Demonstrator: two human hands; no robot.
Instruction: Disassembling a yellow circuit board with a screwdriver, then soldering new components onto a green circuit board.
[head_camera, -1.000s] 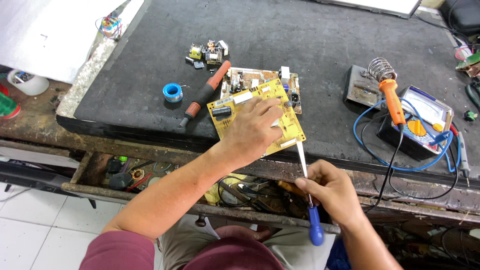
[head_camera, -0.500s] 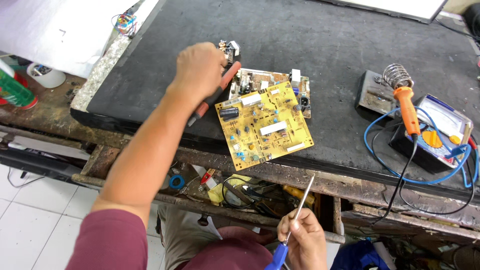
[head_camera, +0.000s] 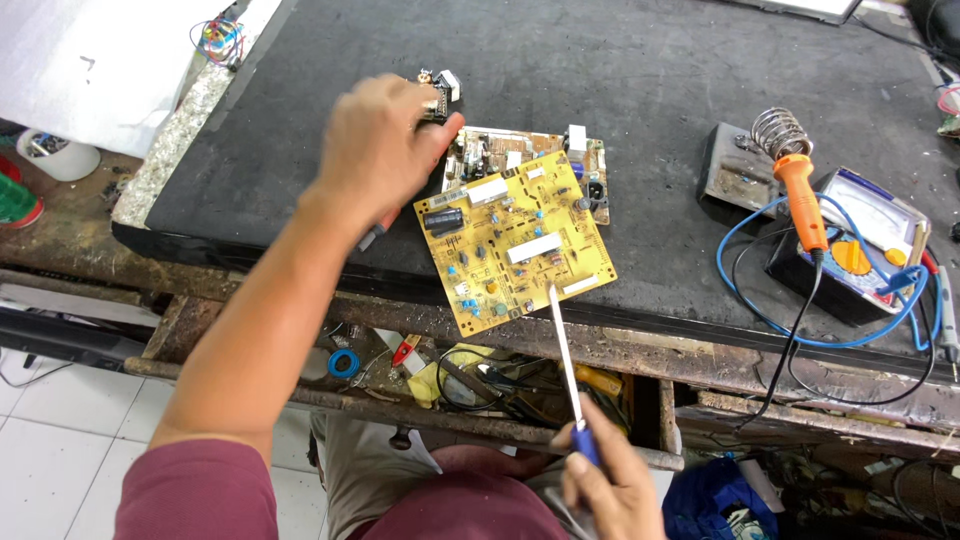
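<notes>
My left hand (head_camera: 385, 150) reaches over the black mat (head_camera: 650, 60), its fingers curled around a red-handled screwdriver (head_camera: 372, 235); only the tool's dark end shows below the palm. Just right of that hand a yellow circuit board (head_camera: 515, 245) lies tilted, partly on top of a second board (head_camera: 500, 150). Low in the view, over my lap, my right hand (head_camera: 610, 490) grips a blue-handled screwdriver (head_camera: 562, 360). Its metal shaft points up, and the tip is at the yellow board's near edge.
An orange soldering iron (head_camera: 803, 205) rests in a coil stand (head_camera: 778, 130) at right, beside a multimeter (head_camera: 860, 245) with a looping blue cable (head_camera: 745, 260). A small component block (head_camera: 442, 85) sits behind my left hand. An open drawer of tools (head_camera: 480, 380) lies under the bench edge.
My left hand left the yellow board and went up and left onto the red-handled screwdriver. My right hand dropped lower and now points the blue-handled screwdriver's tip at the board's near edge.
</notes>
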